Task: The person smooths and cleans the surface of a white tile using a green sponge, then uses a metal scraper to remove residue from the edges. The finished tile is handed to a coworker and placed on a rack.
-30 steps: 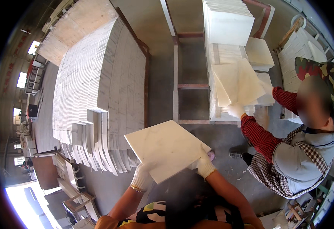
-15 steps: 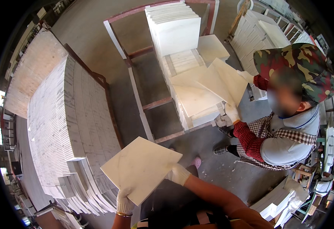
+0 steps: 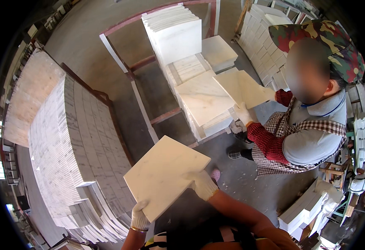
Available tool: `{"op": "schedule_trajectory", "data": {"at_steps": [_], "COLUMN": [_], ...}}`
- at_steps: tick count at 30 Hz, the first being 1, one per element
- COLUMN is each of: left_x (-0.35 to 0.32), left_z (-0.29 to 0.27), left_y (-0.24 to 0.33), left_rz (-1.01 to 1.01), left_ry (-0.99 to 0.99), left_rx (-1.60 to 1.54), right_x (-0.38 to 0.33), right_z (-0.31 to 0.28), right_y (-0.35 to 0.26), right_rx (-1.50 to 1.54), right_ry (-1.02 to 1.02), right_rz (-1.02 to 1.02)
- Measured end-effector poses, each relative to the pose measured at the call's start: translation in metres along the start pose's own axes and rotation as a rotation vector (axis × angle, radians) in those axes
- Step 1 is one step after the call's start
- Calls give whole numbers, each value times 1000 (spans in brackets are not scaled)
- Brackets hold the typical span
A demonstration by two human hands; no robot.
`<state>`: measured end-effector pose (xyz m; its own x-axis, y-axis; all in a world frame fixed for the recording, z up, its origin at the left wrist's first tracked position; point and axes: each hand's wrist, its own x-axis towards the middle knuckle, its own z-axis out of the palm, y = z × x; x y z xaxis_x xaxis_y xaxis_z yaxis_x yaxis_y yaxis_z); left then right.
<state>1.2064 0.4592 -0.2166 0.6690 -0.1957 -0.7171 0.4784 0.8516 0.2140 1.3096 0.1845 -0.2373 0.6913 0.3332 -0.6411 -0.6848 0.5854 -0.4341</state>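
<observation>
No packages, labels, signs or screens visible anywhere in the frame. Only bare stone tiles, metal racks and concrete floor, from upper left down to lower right.

White knit gloves cover the left grip (image 3: 139, 216) and right grip (image 3: 202, 184); sleeves look orange, perhaps rust.

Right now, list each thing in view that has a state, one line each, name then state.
Left hand: gloved, gripping the lower corner of the tile.
Right hand: gloved, gripping the tile's right edge.
Tile: held in the air, tilted, whole.
Co-worker's tile: held tilted above the stack.
Stack of tiles: lying flat on the red rack.
Upright tiles: standing on edge, packed in rows.
</observation>
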Motion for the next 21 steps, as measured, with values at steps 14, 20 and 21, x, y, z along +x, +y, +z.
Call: {"op": "schedule_trajectory", "data": {"at_steps": [14,20,21], "left_x": [27,35,36], "left_z": [35,22,22], "left_y": [5,-25,-31], "left_rz": [-268,-403,-403], "left_ry": [56,108,106], "left_rx": [168,182,209], "right_x": [-58,-110,-115], "right_z": [-43,-76,-80], "right_y": [20,32,36], "right_rx": [12,-809,-752], "right_ry": [202,237,275], "right_rz": [-68,-225,-227]}}
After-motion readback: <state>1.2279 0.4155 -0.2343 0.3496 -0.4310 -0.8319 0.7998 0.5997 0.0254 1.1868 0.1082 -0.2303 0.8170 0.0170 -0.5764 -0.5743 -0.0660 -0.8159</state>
